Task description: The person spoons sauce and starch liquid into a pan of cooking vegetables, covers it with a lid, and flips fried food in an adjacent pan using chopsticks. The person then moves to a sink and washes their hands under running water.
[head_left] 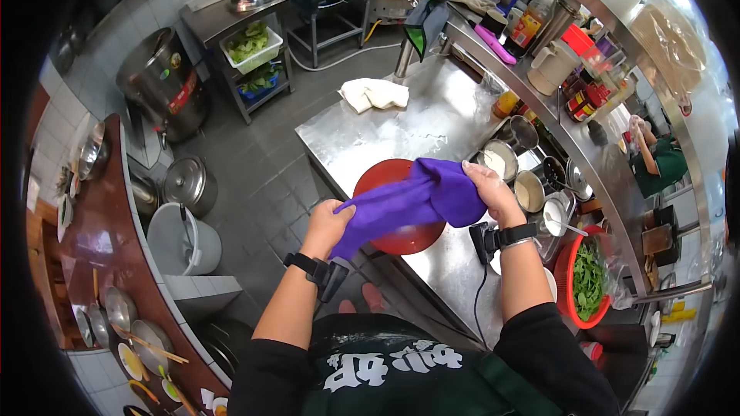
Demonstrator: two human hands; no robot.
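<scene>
A purple cloth point(401, 199) is stretched between my two hands, above the red basin point(379, 179) on the steel table. My left hand point(327, 228) is closed around the cloth's left end, and a corner hangs below it. At the upper right corner, my right hand point(493, 189) pinches the cloth, with the fabric drooping beneath its fingers. The cloth covers much of the basin, so what the basin holds is hidden. Each wrist wears a black strap with a device.
A white cloth point(375, 95) lies on the steel table point(339, 135). Several metal pots with powders point(529, 191) and a red basket of greens point(588, 281) stand on the right. Overhead runs a shelf of bottles point(536, 19). A grey bucket point(183, 239) stands left. Another person point(659, 158) is at far right.
</scene>
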